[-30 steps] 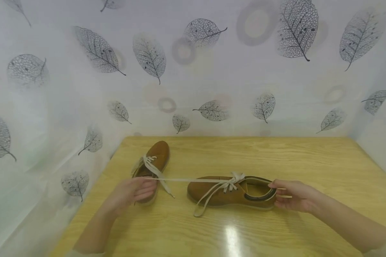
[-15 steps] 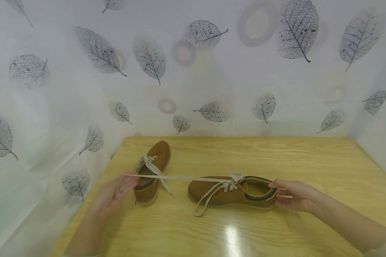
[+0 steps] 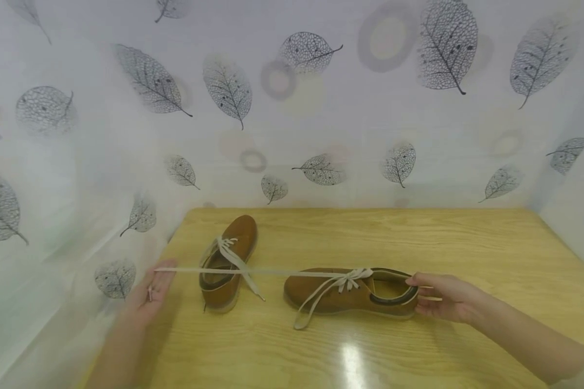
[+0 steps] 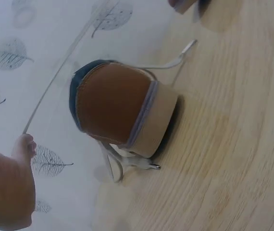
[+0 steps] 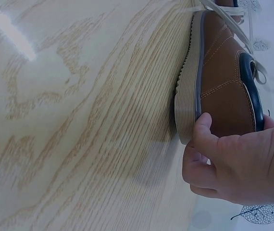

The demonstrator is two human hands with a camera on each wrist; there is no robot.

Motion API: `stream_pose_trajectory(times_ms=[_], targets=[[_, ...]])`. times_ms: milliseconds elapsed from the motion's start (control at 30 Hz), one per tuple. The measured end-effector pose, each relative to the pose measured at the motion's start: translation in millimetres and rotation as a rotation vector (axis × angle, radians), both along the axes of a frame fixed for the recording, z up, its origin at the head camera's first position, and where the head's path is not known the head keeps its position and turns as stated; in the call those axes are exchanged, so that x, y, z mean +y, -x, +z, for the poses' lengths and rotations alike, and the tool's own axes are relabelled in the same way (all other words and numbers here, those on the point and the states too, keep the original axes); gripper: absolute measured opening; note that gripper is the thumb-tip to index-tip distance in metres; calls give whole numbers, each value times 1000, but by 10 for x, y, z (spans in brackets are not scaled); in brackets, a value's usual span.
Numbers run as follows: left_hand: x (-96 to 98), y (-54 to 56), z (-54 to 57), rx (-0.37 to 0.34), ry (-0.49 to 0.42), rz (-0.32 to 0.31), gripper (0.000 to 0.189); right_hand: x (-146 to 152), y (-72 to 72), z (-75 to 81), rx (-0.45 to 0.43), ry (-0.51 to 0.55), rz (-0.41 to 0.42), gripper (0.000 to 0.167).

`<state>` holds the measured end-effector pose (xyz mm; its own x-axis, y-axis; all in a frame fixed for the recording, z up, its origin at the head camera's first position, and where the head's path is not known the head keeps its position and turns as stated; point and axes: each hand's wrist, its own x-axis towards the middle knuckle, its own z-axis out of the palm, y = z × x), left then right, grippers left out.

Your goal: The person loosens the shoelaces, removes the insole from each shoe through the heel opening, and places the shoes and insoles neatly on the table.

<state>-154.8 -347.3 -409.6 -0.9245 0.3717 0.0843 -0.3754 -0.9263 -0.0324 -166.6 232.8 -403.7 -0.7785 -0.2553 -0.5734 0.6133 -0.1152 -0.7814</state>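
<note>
A brown lace-up shoe (image 3: pixel 321 292) lies sideways on the table, its cream lace looped at the tongue. My right hand (image 3: pixel 445 296) grips its heel, the thumb at the collar and fingers against the back; the right wrist view shows that hand (image 5: pixel 238 163) on the heel. Far left, my left hand (image 3: pixel 148 292) pinches the end of a cream shoelace (image 3: pixel 272 272) stretched taut from that shoe. The lace passes over a second brown shoe (image 3: pixel 240 237), whose own lace hangs loose. From behind, the left wrist view shows this second shoe's heel (image 4: pixel 113 101).
A light wood table (image 3: pixel 418 351) carries both shoes. A pale leaf-print sheet (image 3: pixel 292 124) surrounds its back and sides. One lace loop (image 3: pixel 302 319) hangs from the right shoe onto the tabletop near its toe.
My left hand has moved left, from over the second shoe to beyond it, drawing the lace out longer. The bow on the right shoe looks smaller. The right hand stays at the heel.
</note>
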Motion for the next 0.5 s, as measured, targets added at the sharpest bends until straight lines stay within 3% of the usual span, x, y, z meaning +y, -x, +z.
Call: stream_pose_trajectory(times_ms=[167,267,500], targets=[[-195,-37,-70,-138,-136,1,72,6,-1,0,5,-13,1,3],[-293,-43,-109,-142,-201,-24,77,11,-1,7,8,-15,5,3],[-529,-44,-195,-120,-121,-40,90,14,-5,46,-1,-25,-8,3]])
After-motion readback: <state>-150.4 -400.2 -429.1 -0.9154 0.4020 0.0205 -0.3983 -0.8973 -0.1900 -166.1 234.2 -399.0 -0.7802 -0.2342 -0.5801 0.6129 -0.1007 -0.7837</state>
